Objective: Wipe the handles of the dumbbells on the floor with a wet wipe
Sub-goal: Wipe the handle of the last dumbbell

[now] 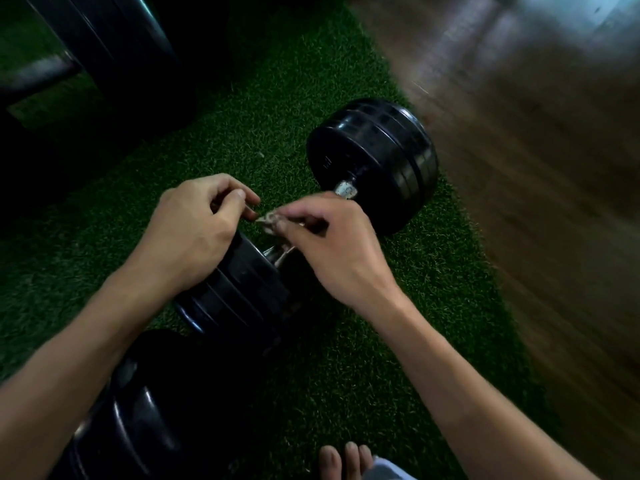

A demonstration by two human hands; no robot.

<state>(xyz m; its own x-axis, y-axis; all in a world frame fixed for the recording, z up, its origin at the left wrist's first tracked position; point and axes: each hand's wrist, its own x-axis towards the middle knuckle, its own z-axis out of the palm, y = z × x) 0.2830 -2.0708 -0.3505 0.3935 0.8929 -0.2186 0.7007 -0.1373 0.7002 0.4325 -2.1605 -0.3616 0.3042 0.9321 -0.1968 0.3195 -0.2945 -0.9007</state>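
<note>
Bare toes [346, 460] at bottom edge. Both hands above dumbbell [374, 161] on green turf [381, 341]: right hand [332, 247] pinches crumpled wipe [272, 220] over the metal handle [277, 252]; left hand [194, 230] curled, fingertips pinching wipe's edge. Wood floor [536, 168] beyond.

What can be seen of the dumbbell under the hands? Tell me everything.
The dumbbell lies on green turf, angled from lower left to upper right. Each end is a stack of glossy black ribbed plates. Little of its shiny metal handle shows; both hands hide most of it. Whether they touch it cannot be told.
</note>
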